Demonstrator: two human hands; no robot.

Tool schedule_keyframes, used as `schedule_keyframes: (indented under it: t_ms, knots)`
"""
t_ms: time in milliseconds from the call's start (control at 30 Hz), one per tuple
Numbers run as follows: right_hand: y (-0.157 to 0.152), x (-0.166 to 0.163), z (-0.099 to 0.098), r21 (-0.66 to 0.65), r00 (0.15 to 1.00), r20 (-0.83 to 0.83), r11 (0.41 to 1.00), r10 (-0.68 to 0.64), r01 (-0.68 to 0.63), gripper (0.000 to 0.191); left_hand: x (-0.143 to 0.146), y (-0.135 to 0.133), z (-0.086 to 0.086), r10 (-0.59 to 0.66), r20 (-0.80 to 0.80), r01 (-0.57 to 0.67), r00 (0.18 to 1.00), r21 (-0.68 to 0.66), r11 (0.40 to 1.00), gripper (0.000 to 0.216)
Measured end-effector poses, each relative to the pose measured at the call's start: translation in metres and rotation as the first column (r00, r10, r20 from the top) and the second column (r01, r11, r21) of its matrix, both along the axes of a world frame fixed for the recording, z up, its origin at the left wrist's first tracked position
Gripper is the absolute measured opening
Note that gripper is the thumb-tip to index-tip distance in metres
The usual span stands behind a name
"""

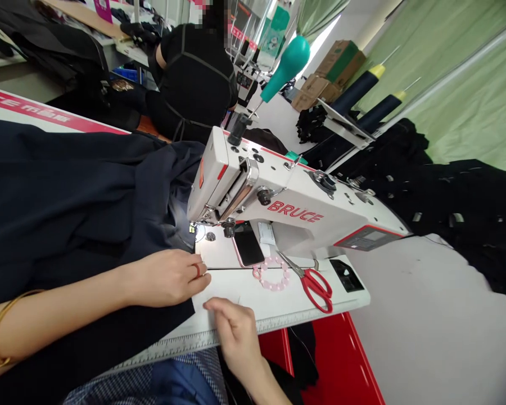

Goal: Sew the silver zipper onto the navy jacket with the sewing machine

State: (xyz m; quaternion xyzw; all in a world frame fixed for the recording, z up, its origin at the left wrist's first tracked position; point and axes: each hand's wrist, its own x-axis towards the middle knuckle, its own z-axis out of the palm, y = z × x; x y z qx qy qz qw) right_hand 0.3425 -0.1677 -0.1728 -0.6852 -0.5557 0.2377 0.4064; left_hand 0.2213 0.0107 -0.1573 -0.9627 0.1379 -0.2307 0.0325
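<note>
Navy cloth (67,214), soft and lying in heavy folds, spreads to the left of the white sewing machine (287,197) and reaches under its head. The left hand (168,278) rests flat and open on the cloth edge, just in front of the machine. The right hand (236,332) is further in front, with fingers bent at the cloth corner; I cannot tell if it pinches something. Red-handled scissors (316,287) and a round pink bead bracelet (272,274) lie before the machine arm. Its needle is hard to make out.
</note>
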Motion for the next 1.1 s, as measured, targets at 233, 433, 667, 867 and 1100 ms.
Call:
schedule_keyframes:
  t_ms: [233,433,667,867,1100]
  knots:
    - [0.047,0.025,0.009,-0.188,0.861,-0.434,0.961,-0.265,0.202,0.036,-0.001,-0.030,0.014,-0.062,-0.096,0.056,0.993,-0.066,0.996,0.015]
    - [0.094,0.017,0.016,-0.140,0.634,-0.755,0.986,-0.166,0.091,0.037,-0.003,-0.042,0.014,-0.177,-0.031,0.176,0.984,-0.026,0.984,0.021]
    - [0.023,0.003,0.007,0.043,0.990,-0.081,0.992,-0.118,0.121,0.024,0.007,0.004,0.008,0.189,-0.052,-0.191,0.981,-0.036,0.981,0.033]
    - [-0.041,0.038,0.010,0.015,0.886,0.457,0.996,-0.082,0.084,0.026,0.008,0.028,-0.022,0.217,-0.067,-0.224,0.974,-0.137,0.965,0.024]
    - [-0.078,0.167,0.013,-0.127,0.467,0.849,0.764,-0.245,0.632,0.040,0.011,0.028,-0.037,0.270,-0.016,-0.260,0.963,-0.326,0.909,0.033]
